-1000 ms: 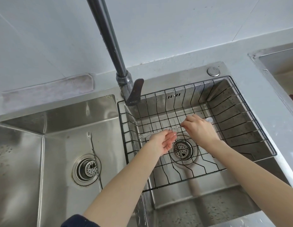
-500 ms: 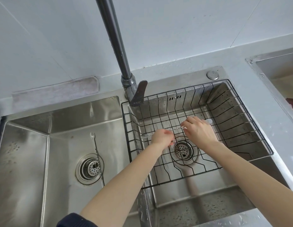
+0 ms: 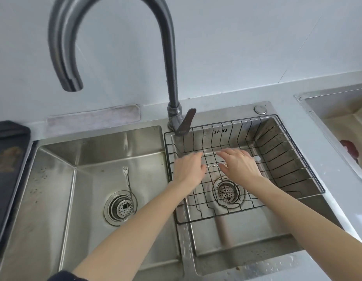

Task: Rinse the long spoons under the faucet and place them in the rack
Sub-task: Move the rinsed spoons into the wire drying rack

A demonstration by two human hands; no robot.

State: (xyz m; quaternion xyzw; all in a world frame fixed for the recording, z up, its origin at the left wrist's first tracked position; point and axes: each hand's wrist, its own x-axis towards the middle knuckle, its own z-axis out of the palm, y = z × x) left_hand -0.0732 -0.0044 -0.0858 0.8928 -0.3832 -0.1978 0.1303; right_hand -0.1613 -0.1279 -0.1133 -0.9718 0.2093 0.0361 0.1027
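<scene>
A black wire rack (image 3: 293, 171) sits in the right sink basin. A thin long spoon with a twisted handle (image 3: 213, 165) lies across the rack's floor; its small bowl (image 3: 257, 158) shows just right of my right hand. My left hand (image 3: 187, 169) hovers over the spoon's left end with its fingers spread. My right hand (image 3: 239, 166) lies flat over the spoon's right part, fingers straight. Neither hand grips it. A long fork (image 3: 126, 178) lies in the left basin beside the drain. The dark faucet (image 3: 172, 78) arches left, its spout (image 3: 71, 84) over the left basin, with no water visible.
The faucet lever (image 3: 185, 122) stands at the rack's back left corner. Drain strainers sit in the left basin (image 3: 120, 207) and under the rack (image 3: 226, 192). A dark tray (image 3: 8, 159) lies at far left, another steel basin (image 3: 342, 122) at far right.
Both hands have let go of the spoon and opened their fingers above it; it now rests on the rack. The view has tilted upward, showing the whole faucet.
</scene>
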